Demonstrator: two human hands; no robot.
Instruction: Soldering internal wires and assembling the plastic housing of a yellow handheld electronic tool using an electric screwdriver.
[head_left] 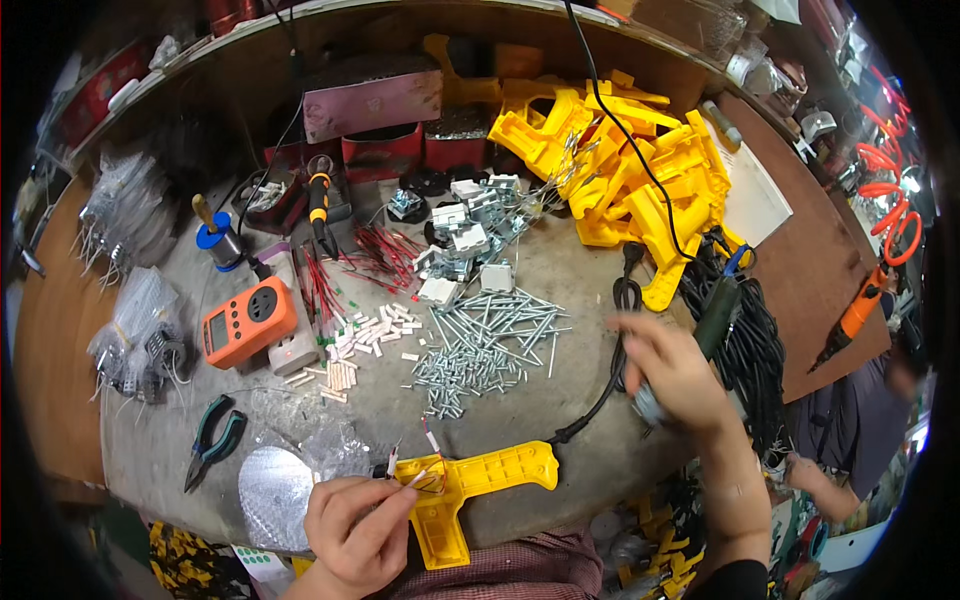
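In front of me lies a yellow plastic housing half (440,533), hollow side up, with a black cord (590,415) entering the end of its handle. My left hand (358,530) is at the housing's left end, thumb and forefinger closed on a thin wire (424,474). A white sleeve (432,441) stands up on another wire there. My right hand (680,375) is raised to the right, its fingers smeared by motion. A dark green tool (716,318) runs down to this hand. A greyish piece shows below the fingers; whether I grip either is unclear.
Screws (465,375), white sleeves (375,332), red wires (385,257) and metal-and-white parts (468,238) cover the middle. Yellow housings (640,170) are heaped behind, black cords (745,350) at right. An orange meter (248,322) and pliers (213,440) lie left. Another person's arm (825,486) shows at right.
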